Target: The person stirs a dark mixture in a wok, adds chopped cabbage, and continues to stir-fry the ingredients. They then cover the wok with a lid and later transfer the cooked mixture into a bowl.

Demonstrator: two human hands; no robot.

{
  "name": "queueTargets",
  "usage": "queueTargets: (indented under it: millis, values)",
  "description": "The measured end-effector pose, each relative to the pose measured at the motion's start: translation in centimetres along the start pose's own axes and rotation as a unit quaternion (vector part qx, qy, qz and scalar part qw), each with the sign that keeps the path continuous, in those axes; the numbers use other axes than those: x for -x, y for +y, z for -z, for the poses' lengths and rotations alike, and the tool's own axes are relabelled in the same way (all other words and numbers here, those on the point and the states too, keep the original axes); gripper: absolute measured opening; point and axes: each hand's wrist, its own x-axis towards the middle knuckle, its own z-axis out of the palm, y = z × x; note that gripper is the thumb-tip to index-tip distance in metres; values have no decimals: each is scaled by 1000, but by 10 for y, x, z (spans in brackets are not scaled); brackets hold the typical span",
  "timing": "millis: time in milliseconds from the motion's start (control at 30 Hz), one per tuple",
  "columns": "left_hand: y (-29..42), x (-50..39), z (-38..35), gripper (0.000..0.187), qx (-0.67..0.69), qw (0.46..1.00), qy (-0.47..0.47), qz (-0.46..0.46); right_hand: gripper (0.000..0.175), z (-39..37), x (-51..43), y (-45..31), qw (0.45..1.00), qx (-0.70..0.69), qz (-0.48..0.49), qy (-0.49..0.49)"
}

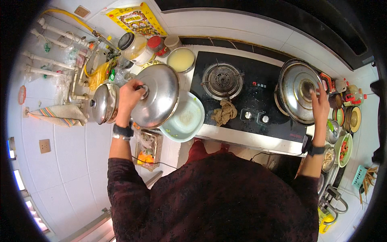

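My left hand (130, 95) grips the black knob of a domed stainless-steel lid (160, 99). That lid is held partly over a pale, rounded-square basin (189, 118) with green scraps along its edge. At the right side of the cooktop, my right hand (320, 103) is over a ringed metal lid (297, 81) on a dark pan (279, 101). Its fingers reach the lid near the centre; whether they grip it is unclear. Between the two hands, a crumpled brown cloth (224, 112) lies beside the bare left burner (223, 79) of the black gas cooktop (257, 99).
Jars (137, 50) and a bowl of pale yellow liquid (180, 59) stand at back left. A lidded steel pot (104, 103) is at far left. Dishes of food (344, 149) and a faucet (335, 199) line the right. A range hood (272, 18) overhangs the back.
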Motion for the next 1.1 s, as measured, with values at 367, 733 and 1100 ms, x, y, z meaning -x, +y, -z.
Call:
queueTargets:
  millis: [367, 733, 1100]
  values:
    - [23, 34, -81, 20, -57, 982, -144, -104, 31, -28, 196, 4, 975, -124, -110, -146]
    - [-13, -28, -66, 23, -36, 995, -70, -65, 31, -64, 235, -27, 963, -72, -73, -251]
    - [-117, -149, -72, 17, -158, 987, -29, -27, 32, -91, 315, -99, 950, -24, -156, -269]
